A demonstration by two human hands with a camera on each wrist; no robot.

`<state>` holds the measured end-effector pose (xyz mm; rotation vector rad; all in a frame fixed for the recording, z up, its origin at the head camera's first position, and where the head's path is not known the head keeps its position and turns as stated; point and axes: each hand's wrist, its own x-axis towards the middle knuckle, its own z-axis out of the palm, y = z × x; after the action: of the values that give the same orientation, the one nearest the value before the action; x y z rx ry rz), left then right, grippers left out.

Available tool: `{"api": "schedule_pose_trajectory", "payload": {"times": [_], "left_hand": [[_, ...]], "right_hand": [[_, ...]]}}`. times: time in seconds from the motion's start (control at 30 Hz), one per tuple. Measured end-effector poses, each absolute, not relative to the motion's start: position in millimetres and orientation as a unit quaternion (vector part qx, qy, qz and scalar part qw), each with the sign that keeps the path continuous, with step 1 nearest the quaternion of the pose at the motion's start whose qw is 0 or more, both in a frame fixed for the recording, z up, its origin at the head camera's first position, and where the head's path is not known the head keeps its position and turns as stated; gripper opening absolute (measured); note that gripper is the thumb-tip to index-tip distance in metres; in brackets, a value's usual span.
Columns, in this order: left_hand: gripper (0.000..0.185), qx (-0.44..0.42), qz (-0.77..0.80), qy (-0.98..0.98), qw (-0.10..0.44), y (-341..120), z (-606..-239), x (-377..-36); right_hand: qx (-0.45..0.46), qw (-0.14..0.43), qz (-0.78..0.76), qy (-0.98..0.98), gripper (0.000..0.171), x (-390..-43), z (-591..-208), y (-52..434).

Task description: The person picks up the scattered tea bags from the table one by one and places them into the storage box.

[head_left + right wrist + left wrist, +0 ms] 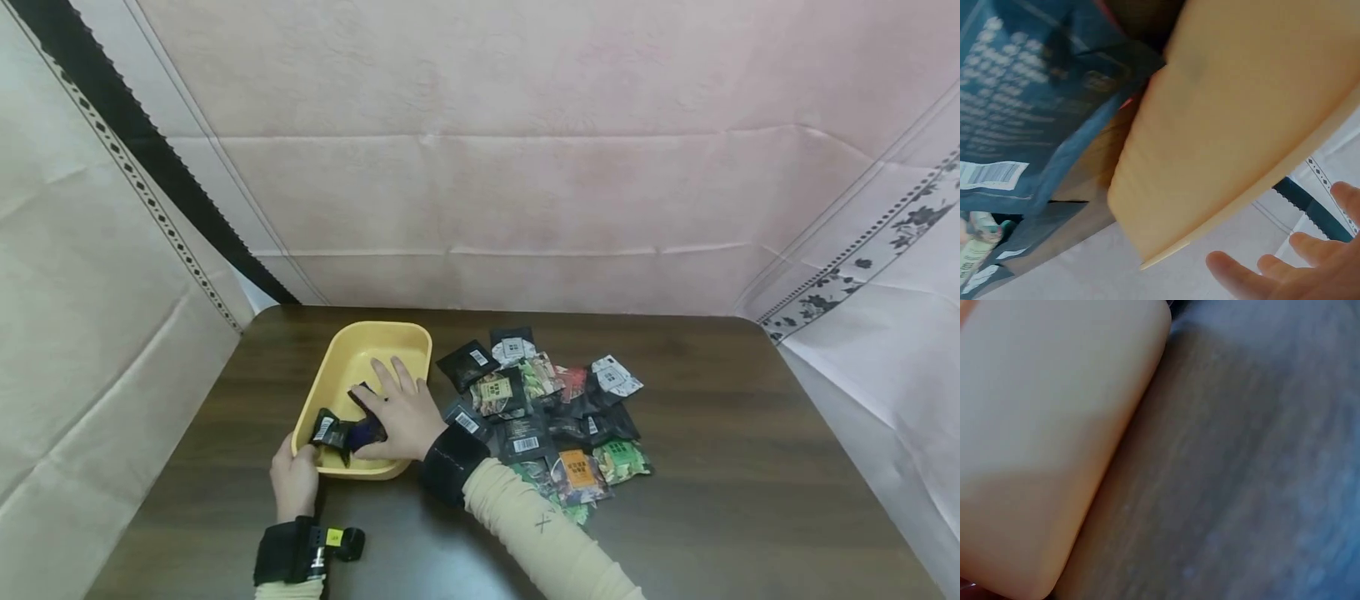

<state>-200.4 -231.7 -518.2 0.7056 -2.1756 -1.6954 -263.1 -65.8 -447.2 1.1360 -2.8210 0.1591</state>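
A yellow plastic tray (378, 333) stands at the left part of the table, with small dark packets in its near left corner. My left hand (293, 482) grips the tray's near left corner, thumb over the rim. Over the tray's near half reaches my right hand (405, 417), its fingers spread and fairly straight above a dark purple packet (365, 432). A black packet (327, 428) with a white label lies left of that one. In the right wrist view the spread fingers (1241, 275) show beside the tray's rim; the left wrist view shows the tray's outer wall (1054, 425).
Right of the tray lies a loose heap of packets, among them a black one (468, 365), a green one (622, 460) and an orange-labelled one (579, 471). They overlap on the brown wooden table (720, 467). Pale cloth (525, 192) hangs behind the table.
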Motion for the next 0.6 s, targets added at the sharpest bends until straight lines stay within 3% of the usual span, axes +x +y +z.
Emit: {"api": "schedule_pose_trajectory", "payload": {"times": [0.37,0.6], "left_hand": [[0.046,0.253,-0.601,-0.746,0.139,-234,-516,-200],[0.045,0.250,-0.594,-0.752,0.141,-233,-517,-202]], "right_hand": [[0.347,0.064,0.059,-0.934,0.075,-271,-456,-15],[0.317,0.022,0.052,-0.947,0.080,-273,-468,15]]}}
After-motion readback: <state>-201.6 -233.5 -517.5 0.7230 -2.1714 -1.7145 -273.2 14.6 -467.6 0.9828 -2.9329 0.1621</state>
